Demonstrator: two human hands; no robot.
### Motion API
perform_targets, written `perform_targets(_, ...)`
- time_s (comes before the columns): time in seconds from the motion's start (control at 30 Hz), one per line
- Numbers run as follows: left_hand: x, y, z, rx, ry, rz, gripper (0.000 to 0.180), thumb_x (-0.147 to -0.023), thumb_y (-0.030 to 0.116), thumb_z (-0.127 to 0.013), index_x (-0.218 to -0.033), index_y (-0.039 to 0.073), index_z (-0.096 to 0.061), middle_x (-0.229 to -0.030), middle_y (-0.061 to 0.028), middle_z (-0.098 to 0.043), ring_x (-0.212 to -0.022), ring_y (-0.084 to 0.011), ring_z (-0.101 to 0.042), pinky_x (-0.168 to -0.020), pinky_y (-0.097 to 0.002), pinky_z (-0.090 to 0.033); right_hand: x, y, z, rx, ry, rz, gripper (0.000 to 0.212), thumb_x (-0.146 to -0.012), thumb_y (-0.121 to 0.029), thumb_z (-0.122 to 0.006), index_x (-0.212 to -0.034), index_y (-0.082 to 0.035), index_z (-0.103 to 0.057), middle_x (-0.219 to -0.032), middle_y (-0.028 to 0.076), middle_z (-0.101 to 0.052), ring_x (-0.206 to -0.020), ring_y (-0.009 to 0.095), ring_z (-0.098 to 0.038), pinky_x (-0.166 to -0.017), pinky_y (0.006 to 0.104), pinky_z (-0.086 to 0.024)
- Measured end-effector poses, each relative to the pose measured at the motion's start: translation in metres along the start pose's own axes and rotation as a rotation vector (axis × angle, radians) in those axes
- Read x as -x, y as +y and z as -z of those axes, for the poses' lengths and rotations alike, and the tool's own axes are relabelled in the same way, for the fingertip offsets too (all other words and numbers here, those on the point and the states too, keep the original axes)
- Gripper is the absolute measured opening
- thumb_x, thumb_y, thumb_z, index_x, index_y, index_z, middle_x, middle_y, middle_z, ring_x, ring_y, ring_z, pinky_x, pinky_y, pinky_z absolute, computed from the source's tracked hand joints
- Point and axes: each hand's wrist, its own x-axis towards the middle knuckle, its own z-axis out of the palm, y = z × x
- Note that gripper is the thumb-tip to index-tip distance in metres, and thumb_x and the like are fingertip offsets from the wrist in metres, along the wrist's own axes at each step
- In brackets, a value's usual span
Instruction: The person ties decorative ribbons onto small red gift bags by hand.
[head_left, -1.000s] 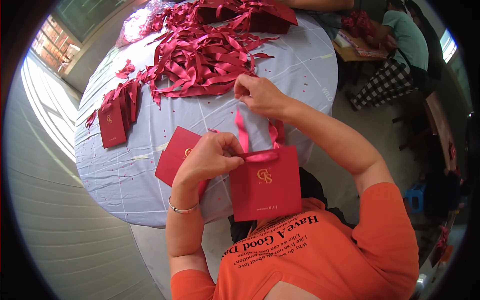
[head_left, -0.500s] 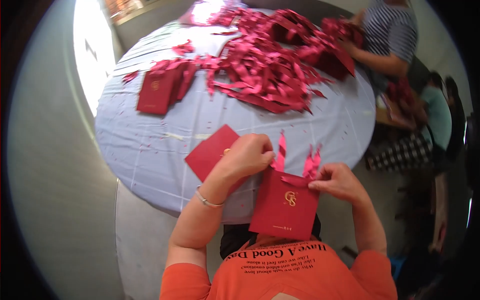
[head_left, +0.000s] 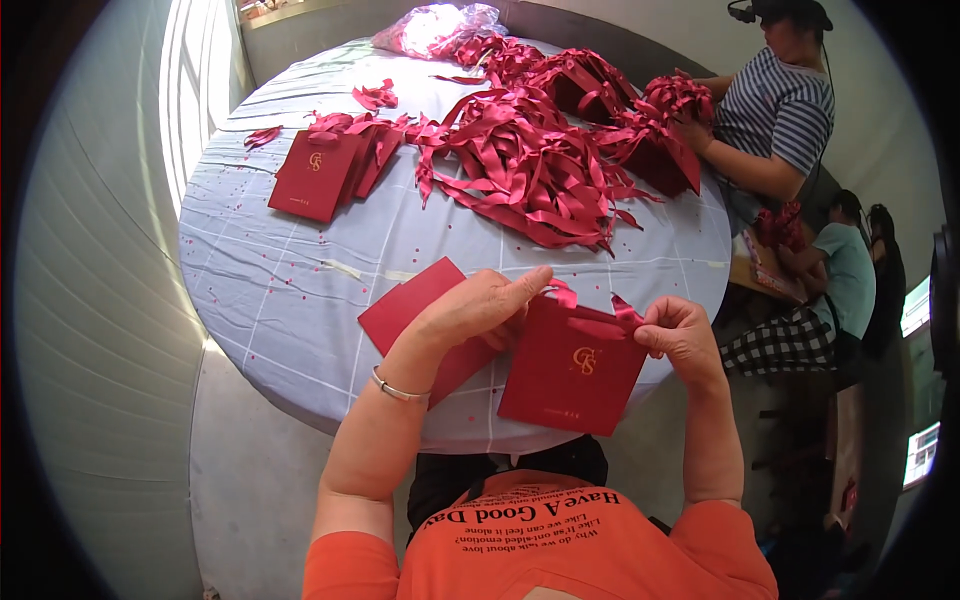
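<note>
A small red paper gift bag (head_left: 572,375) with a gold emblem is held up at the table's near edge. My right hand (head_left: 682,335) pinches its upper right corner, where a pink ribbon handle (head_left: 622,312) shows. At the upper left corner, my left hand (head_left: 485,308) grips the bag near a second ribbon loop (head_left: 562,293), with some fingertips hidden. Partly under my left wrist, flat red bags (head_left: 410,300) lie on the table.
The round table (head_left: 310,350) has a pale checked cloth. Beyond the held bag is a large heap of red ribbons (head_left: 530,170). Finished-looking red bags (head_left: 318,175) stack at left. A clear plastic bag (head_left: 435,30) sits behind. A person in stripes (head_left: 770,110) works at far right.
The held bag has moved up and slightly away from my body, along with my right hand. The ribbon ends that stood tall above it now show only as short loops.
</note>
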Motion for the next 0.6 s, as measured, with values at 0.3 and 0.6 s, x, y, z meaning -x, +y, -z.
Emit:
perform_targets(0.3, -0.018, -0.018, -0.011, 0.504, -0.307, -0.248, 0.026, -0.088, 0.010, -0.070, -0.108, -0.002, -0.058, -0.099, -0.0163, -0.070, -0.080, -0.0204, -0.069, -0.082, -0.0319, -0.054, 0.007, 0.001, -0.018, -0.041, -0.123, -0.081, 0.020, -0.076, -0.007, -0.082, -0.080, -0.003, -0.063, -0.068, 0.000, -0.062, -0.057, 0.006, -0.054, -0.050, 0.0195, -0.042)
perform_targets(0.6, -0.014, -0.015, -0.003, 0.688, -0.116, -0.389, 0.019, -0.092, 0.008, -0.064, -0.109, 0.003, -0.057, -0.101, -0.0169, -0.070, -0.094, -0.0276, -0.070, -0.087, -0.0374, -0.056, 0.009, 0.002, -0.017, -0.037, -0.168, -0.078, 0.022, -0.074, -0.004, -0.082, -0.080, -0.003, -0.061, -0.067, 0.002, -0.062, -0.053, 0.006, -0.055, -0.047, 0.0187, -0.042)
